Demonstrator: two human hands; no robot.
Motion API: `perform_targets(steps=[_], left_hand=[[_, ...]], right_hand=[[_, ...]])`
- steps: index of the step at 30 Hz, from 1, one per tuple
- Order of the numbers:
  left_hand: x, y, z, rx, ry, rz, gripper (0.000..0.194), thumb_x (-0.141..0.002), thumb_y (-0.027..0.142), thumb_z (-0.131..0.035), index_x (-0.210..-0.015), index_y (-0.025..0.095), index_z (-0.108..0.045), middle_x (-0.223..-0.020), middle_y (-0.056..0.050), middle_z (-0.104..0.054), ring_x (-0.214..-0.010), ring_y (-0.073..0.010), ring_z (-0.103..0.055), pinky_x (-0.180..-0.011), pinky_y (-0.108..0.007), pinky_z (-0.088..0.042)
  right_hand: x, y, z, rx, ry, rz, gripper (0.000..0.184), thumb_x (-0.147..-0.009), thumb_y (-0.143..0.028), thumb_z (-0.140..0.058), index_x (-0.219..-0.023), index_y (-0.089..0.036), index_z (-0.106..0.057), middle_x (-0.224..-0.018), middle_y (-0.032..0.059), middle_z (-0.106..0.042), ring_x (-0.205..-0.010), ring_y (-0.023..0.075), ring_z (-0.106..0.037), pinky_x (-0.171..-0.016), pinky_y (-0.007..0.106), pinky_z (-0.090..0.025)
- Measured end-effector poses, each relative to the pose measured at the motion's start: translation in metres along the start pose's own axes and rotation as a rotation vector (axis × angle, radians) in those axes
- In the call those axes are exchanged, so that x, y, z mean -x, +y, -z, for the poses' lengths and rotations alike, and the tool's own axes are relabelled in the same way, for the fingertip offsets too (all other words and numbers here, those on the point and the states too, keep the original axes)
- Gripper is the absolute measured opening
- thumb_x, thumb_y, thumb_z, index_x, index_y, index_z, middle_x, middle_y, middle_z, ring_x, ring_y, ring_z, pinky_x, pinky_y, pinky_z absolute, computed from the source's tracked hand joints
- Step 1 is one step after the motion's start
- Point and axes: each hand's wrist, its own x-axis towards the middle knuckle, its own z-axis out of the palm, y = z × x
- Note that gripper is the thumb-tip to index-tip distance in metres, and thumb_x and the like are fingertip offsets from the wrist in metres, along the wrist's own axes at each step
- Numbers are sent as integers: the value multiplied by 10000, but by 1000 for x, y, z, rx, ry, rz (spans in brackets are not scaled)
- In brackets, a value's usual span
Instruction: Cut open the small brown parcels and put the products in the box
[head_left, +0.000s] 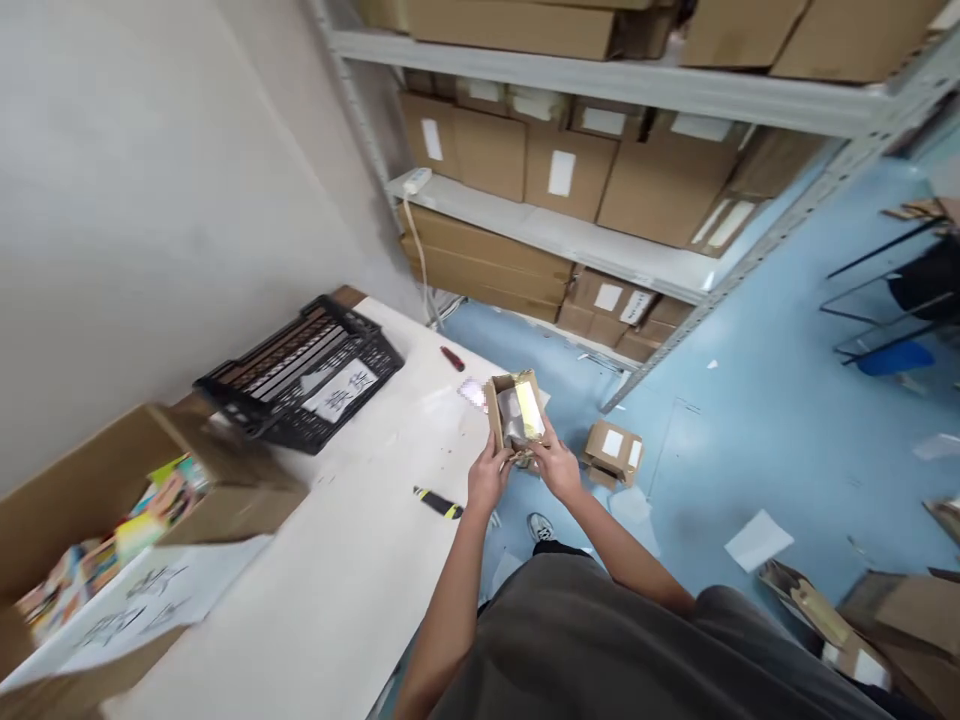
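Note:
Both my hands hold a small open cardboard box (493,405) beside the table's right edge. My left hand (489,474) grips its lower left corner, fingers closed round the cardboard. On the lower right side, my right hand (556,462) is closed on the same box. Inside the box sits a greyish wrapped item (513,412); what it is I cannot make out. A white and yellow label (529,408) shows on the right. On the white table (375,590) lie a black and yellow cutter (438,502) and, farther off, a small red tool (452,358).
A black plastic crate (322,375) with a handwritten sign stands by the wall. Nearer is a large carton (247,505) of colourful packets. Metal shelving (540,225) full of cartons rises ahead. A small carton (613,450) and paper sheets (759,540) lie on the blue floor.

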Motion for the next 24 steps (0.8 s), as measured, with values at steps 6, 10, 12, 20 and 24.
perform_targets(steps=[6, 10, 12, 20, 24], left_hand=[[-87, 88, -59, -38, -293, -115, 595, -939, 191, -624, -1507, 333, -514, -1646, -67, -422, -1488, -290, -438, -1177, -464, -438], [-94, 88, -72, -98, -321, -14, 778, -881, 200, -687, -1588, 327, -388, -1715, -80, -277, -1593, -386, -162, -1220, -596, -326], [-86, 73, -71, -77, -307, 52, 753, -902, 218, -655, -1595, 316, -374, -1716, -87, -271, -1584, -363, -214, -1204, -542, -372], [-11, 1, -17, -28, -56, 294, 603, -955, 246, -566, -1546, 237, -450, -1548, -105, -530, -1418, -277, -490, -1179, -447, -437], [45, -23, 23, -76, 123, 446, 568, -961, 261, -571, -1521, 249, -484, -1552, -105, -521, -1409, -289, -501, -1165, -462, -454]], right_hand=[[-1, 127, 11, 34, -80, -214, 591, -869, -148, -687, -1423, -340, -620, -1732, 48, -200, -1426, 354, -466, -1098, 472, -476], [-6, 172, -3, 43, -195, -310, 783, -830, -172, -732, -1558, -274, -463, -1708, 154, -241, -1524, 438, -296, -1151, 612, -367], [-14, 181, -9, 10, -161, -286, 704, -872, -197, -679, -1544, -252, -478, -1688, 165, -285, -1519, 415, -317, -1147, 585, -384], [-72, 118, -21, -208, 16, 135, 569, -917, -223, -559, -1485, -222, -531, -1615, 144, -388, -1491, 348, -354, -1145, 543, -432], [-91, 53, -29, -270, 2, 328, 569, -916, -234, -554, -1484, -227, -529, -1599, 139, -401, -1456, 328, -391, -1150, 531, -439]])
